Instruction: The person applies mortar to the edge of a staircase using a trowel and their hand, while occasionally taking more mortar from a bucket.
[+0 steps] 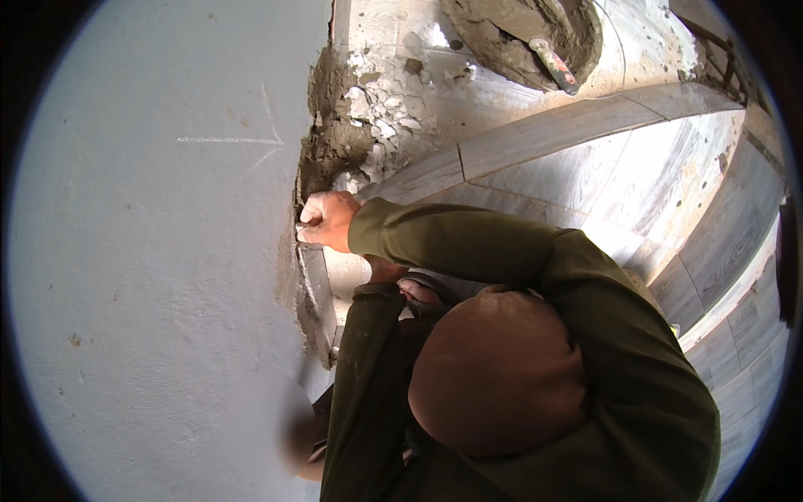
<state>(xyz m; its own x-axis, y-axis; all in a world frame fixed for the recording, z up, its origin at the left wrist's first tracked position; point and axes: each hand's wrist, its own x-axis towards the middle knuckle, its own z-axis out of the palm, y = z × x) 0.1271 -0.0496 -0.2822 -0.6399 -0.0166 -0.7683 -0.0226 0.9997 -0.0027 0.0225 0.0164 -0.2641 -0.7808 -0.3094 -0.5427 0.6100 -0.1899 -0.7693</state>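
I see one hand w/ fingers curled tight, pressing on the top end of a narrow grey tile strip that stands against the wall. I can't tell if it's the left or right hand, bc both green sleeves cross over. The other hand is hidden, so I can't tell what it does.

The strip sits at the bottom of the wall, w/ wet brown mortar smeared just above the hand & along the strip's edge. The wall is pale grey & has a thin chalk line on it.

A bent knee fills the middle. The floor has big grey tiles. Far off on the floor is a pile of mortar w/ a trowel lying in it.
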